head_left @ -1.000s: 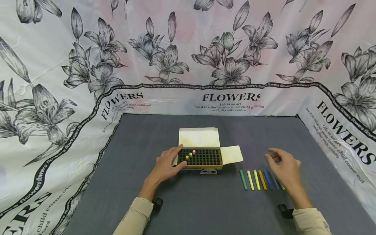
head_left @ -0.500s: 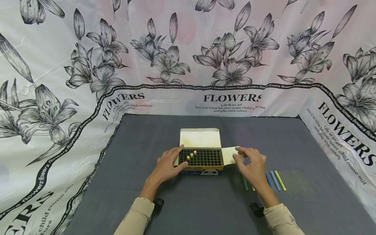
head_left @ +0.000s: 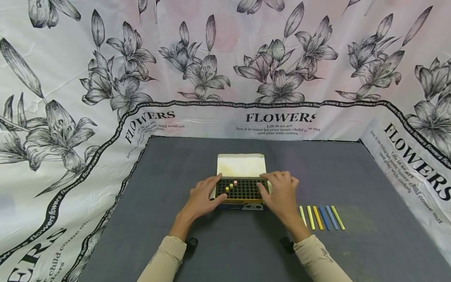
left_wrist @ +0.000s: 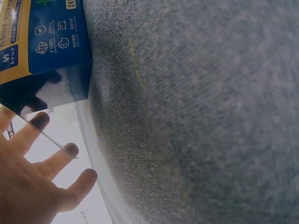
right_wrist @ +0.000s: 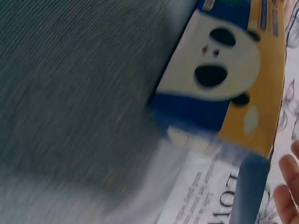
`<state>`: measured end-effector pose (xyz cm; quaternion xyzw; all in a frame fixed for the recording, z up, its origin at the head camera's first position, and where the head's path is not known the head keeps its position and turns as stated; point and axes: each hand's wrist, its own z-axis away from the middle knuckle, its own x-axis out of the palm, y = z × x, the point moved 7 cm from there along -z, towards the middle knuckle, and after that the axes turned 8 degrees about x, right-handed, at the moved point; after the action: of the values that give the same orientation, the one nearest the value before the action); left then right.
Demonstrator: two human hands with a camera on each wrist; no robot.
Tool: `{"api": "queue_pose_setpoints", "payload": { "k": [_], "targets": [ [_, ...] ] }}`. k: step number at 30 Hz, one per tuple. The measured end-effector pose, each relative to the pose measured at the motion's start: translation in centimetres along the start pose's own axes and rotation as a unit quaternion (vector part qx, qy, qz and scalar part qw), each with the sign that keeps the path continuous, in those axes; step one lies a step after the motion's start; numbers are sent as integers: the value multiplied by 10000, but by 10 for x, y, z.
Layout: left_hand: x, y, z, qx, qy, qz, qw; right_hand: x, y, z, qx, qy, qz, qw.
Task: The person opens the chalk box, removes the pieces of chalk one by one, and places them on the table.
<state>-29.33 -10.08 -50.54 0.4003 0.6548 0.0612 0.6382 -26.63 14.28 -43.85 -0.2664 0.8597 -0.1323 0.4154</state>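
A yellow and blue cardboard chalk box sits mid-table with its lid raised. Its dark holed insert carries two yellow chalks and one pink chalk. My left hand rests at the box's left end, thumb at the front corner, index finger at the back. Its other fingers stretch out behind a thin flap in the left wrist view. At the right end, my right hand touches the box with thumb and index finger apart, covering most of the right flap.
Several chalks lie side by side right of the box, among them an orange chalk, a blue chalk and a yellow-green chalk. Flower-printed white cloth borders the grey tabletop.
My right hand has moved left, from above the chalk row past the right flap to the box's right end. It now hides the green chalk's place. My left hand has stayed put.
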Motion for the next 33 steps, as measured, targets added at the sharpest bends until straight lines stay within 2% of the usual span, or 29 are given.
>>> {"api": "queue_pose_setpoints", "payload": {
  "k": [5,13,20,23,33],
  "targets": [
    [0,0,-1,-22,-24,-20,10000,24,-11,-4,120,-657,-235,9975],
    [-2,1,-4,-32,22,-66,10000,51,-26,-14,125,-1117,-61,9936],
    [-1,1,-4,10,-22,-20,10000,68,-31,-13,288,-1584,91,9869],
    [-1,1,-3,3,-4,6,10000,73,-31,-13,404,-1667,120,9851],
    [1,-2,0,-99,-14,-89,9999,77,-34,-10,614,-1577,123,9855]
  ]
}}
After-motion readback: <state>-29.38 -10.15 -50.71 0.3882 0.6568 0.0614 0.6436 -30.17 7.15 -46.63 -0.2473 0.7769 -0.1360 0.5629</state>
